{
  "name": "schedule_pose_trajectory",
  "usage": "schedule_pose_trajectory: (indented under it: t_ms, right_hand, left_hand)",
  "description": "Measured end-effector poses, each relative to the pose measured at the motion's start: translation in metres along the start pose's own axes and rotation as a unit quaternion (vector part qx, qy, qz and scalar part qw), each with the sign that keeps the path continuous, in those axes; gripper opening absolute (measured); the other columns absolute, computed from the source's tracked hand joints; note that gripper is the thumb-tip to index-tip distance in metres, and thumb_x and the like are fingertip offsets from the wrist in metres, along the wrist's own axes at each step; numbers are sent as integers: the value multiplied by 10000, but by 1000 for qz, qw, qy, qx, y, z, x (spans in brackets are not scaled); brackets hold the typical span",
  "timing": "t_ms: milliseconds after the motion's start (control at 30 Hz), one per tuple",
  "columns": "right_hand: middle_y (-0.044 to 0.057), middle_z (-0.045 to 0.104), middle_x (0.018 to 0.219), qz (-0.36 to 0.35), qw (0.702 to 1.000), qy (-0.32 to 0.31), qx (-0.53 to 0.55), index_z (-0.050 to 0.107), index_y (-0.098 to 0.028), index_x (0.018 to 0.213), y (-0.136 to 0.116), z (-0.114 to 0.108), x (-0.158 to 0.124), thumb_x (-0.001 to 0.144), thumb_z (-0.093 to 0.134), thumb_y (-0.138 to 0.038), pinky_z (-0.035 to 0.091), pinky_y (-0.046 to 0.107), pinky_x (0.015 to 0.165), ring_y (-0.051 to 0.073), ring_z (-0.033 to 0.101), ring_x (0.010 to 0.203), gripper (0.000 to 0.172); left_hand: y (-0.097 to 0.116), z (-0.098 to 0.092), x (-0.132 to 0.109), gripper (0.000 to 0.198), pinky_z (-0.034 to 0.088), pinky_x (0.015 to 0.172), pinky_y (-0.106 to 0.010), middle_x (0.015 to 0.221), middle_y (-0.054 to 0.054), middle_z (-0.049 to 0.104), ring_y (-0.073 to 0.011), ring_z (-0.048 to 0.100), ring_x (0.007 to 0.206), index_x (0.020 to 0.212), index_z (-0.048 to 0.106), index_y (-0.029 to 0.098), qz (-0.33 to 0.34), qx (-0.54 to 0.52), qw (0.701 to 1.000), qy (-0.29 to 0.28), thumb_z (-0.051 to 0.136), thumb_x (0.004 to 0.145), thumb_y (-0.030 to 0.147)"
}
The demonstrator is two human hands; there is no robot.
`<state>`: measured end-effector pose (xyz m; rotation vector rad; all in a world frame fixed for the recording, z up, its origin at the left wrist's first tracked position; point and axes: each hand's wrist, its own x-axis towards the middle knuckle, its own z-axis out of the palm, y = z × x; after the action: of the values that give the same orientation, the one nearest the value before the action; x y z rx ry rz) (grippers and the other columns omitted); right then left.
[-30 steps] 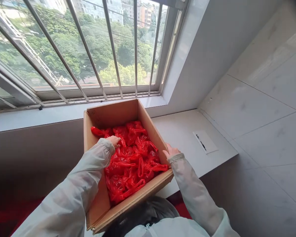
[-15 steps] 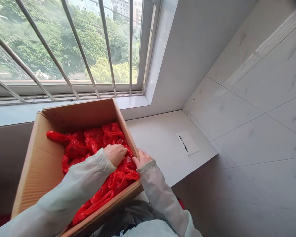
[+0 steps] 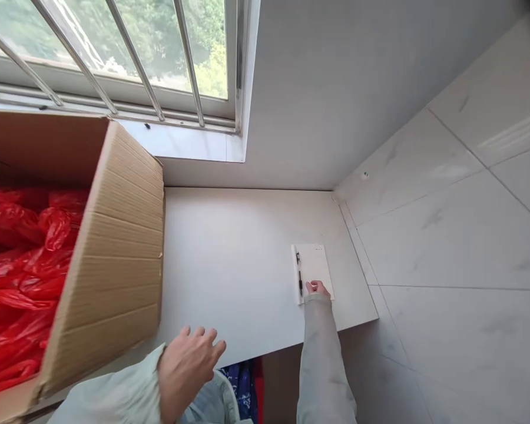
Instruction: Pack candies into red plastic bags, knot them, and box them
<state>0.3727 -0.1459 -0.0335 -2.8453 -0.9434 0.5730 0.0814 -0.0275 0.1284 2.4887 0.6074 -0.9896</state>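
My right hand [image 3: 317, 287] reaches over the lower part of a white notepad [image 3: 315, 262], with nothing visible in its slightly curled, parted fingers. I cannot tell whether the fingertips touch the paper. A black pen [image 3: 300, 284] lies along the notepad's left side, just left of that hand. Near the front edge of the white tabletop [image 3: 229, 253], my left hand [image 3: 189, 368] hovers with fingers spread and holds nothing. At the left stands an open cardboard box [image 3: 123, 253] filled with red plastic bags [image 3: 26, 259], some of them knotted.
Behind the box is a window with metal bars [image 3: 132, 56] and a white sill [image 3: 189, 140]. A marble-patterned tile wall [image 3: 459, 229] borders the tabletop on the right. Below the front edge, dark blue patterned fabric [image 3: 242, 388] shows.
Both hands have left the box and its red bags. My right hand has moved right to the notepad, my left to the table's front edge. The view has swung right.
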Motion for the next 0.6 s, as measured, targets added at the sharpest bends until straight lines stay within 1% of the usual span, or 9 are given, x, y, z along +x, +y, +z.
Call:
schedule_pose_trajectory:
  t_ms: [33,67,133,200,267,367,433,500,600]
  right_hand:
    - [30,680,901,15,1000,-20,-8,638,-160,1001,6,9,12,966,538,-402,540,307,722,132,641,760,264]
    - [37,680,905,26,999,-39,-14,632,-158,1006,8,17,23,958,548,-385,532,303,722,143,647,782,248]
    - [56,680,922,25,997,-69,-23,617,-160,1013,8,34,37,929,574,-353,507,287,698,171,663,828,215]
    - [77,679,949,13,996,-88,-26,605,-183,990,5,46,43,907,575,-315,469,278,650,199,674,851,159]
    - [90,676,973,1,995,-102,-24,590,-212,945,3,54,45,900,552,-289,430,283,617,221,672,857,96]
    - [74,676,903,-20,992,-122,-4,554,-232,859,-2,63,45,881,556,-290,382,287,602,238,656,834,63]
    - [44,670,828,-38,989,-139,18,529,-237,809,-11,71,46,857,583,-289,359,282,600,232,643,808,89]
    - [21,658,767,-53,986,-155,44,509,-240,767,-25,81,47,831,611,-293,342,275,596,219,629,768,131]
    - [-2,630,686,-78,976,-177,97,490,-239,710,-56,95,47,782,659,-297,325,264,581,196,597,692,193]
  left_hand:
    - [6,3,19,264,504,810,-449,1009,-134,720,-324,682,954,1027,720,212,-15,-9,1000,-9,689,785,112]
    - [11,6,36,249,499,798,-434,996,-138,720,-320,684,942,1001,724,205,-32,-16,999,-4,692,778,99]
    - [16,12,66,199,478,790,-429,978,-151,710,-319,677,933,956,719,192,-60,-29,998,18,664,796,88]
    - [19,19,91,153,457,803,-437,971,-157,695,-316,660,947,932,704,187,-75,-36,996,43,632,827,102]
    - [20,24,112,143,450,821,-431,975,-145,689,-297,651,952,940,691,191,-73,-40,995,57,621,843,113]
    - [19,30,137,175,469,827,-427,971,-140,696,-283,659,938,957,689,178,-56,-36,997,50,602,847,73]
    - [15,32,150,193,485,826,-426,971,-141,701,-284,663,936,962,688,162,-44,-35,997,44,583,849,47]
    - [8,35,159,209,502,813,-414,985,-135,701,-284,665,938,987,678,151,-38,-39,997,50,574,847,36]
    - [-9,44,168,235,527,755,-379,980,-113,697,-266,675,891,1001,655,143,-47,-56,994,77,543,843,10]
